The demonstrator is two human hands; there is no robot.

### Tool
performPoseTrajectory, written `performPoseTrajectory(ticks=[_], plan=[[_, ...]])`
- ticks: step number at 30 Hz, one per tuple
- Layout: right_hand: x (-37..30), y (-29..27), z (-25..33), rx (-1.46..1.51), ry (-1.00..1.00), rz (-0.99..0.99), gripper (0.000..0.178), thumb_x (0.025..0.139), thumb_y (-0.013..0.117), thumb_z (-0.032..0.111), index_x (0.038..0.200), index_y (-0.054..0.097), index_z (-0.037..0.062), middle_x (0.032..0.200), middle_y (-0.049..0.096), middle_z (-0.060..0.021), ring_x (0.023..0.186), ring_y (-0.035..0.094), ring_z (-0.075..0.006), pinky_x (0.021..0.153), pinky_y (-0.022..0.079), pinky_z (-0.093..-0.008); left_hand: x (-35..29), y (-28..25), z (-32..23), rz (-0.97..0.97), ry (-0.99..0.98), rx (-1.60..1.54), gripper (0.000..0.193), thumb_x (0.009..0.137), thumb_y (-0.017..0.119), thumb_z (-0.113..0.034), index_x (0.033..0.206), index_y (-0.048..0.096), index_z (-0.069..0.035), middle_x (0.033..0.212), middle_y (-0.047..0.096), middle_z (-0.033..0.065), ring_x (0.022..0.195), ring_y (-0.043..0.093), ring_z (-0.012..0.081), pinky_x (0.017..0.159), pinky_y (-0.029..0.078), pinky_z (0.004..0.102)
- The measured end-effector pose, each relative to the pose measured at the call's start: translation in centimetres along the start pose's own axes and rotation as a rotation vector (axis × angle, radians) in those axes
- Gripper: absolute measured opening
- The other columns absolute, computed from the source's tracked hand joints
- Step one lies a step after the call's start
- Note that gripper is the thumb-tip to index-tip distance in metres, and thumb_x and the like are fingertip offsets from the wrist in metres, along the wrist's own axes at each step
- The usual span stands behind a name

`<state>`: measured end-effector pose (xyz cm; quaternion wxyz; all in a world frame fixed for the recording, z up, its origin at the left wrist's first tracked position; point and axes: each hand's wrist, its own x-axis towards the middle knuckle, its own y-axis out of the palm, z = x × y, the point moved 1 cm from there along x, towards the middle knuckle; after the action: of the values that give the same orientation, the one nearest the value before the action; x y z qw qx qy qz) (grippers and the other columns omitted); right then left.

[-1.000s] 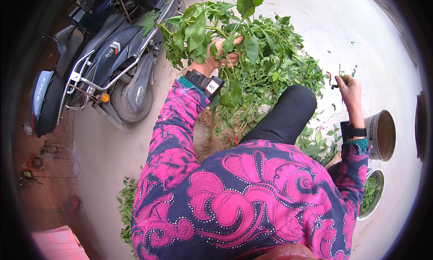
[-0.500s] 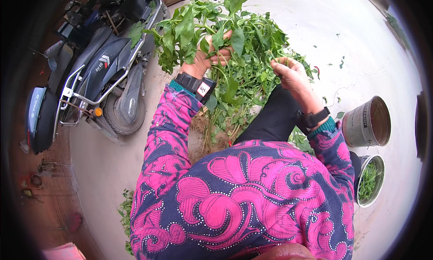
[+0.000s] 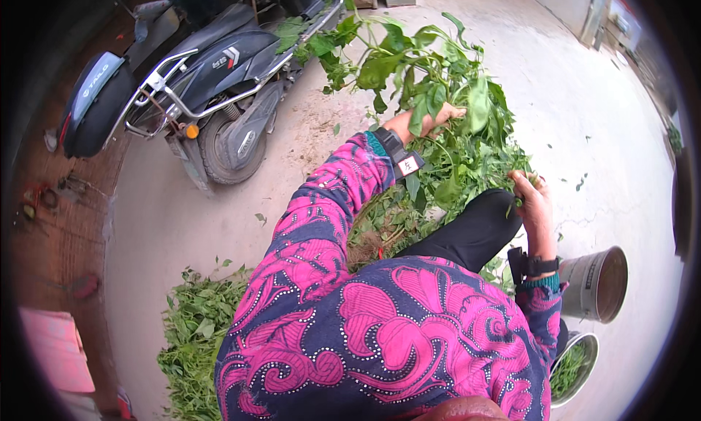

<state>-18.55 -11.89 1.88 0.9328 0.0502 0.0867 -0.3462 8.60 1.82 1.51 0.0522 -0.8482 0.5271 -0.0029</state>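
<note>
Head view: the leafy plant (image 3: 436, 97) fans out beyond the left grip (image 3: 441, 116) clasping it; right grip (image 3: 533, 190), contents unclear, curls alongside.

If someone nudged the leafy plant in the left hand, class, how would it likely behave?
The leafy plant would probably sway and flop, since its leaves droop. Those leaves look thin and broad, so they may tear easily.

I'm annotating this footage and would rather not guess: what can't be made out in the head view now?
All in the head view:
Left hand: leaves of the leafy plant hide some fingers.
Right hand: whatever it may pinch is too small to identify.
Greens in the bowl: too small to identify.
Leaf heap: cut off by the lower edge, partly covered by the jacket.
Scooter: front cut off by the upper edge.
</note>
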Motion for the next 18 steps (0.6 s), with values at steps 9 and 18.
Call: performPoseTrajectory(ticks=[9, 18], plan=[[0.9, -5.8, -3.6, 0.294, 0.003, -0.035, 0.016, 0.091, 0.065, 0.02, 0.097, 0.066, 0.006, 0.059, 0.046, 0.0075, 0.042, 0.036, -0.0012, 0.034, 0.024, -0.0176, 0.0, -2.8, 3.9, -0.037, -0.211, 0.036, 0.046, 0.083, 0.07, -0.049, 0.107, 0.065, -0.009, 0.09, 0.061, -0.0025, 0.061, 0.051, 0.0099, 0.053, 0.043, 0.0278], [0.5, -8.9, -4.3, 0.408, -0.012, -0.096, 0.015, 0.094, 0.061, 0.017, 0.101, 0.064, 0.0046, 0.058, 0.041, 0.0078, 0.041, 0.031, -0.0004, 0.032, 0.019, -0.0183, -1.5, -3.8, 3.7, -0.053, -0.232, 0.056, 0.044, 0.082, 0.07, -0.049, 0.103, 0.066, -0.011, 0.084, 0.06, -0.0038, 0.058, 0.049, 0.0091, 0.051, 0.041, 0.0267]])
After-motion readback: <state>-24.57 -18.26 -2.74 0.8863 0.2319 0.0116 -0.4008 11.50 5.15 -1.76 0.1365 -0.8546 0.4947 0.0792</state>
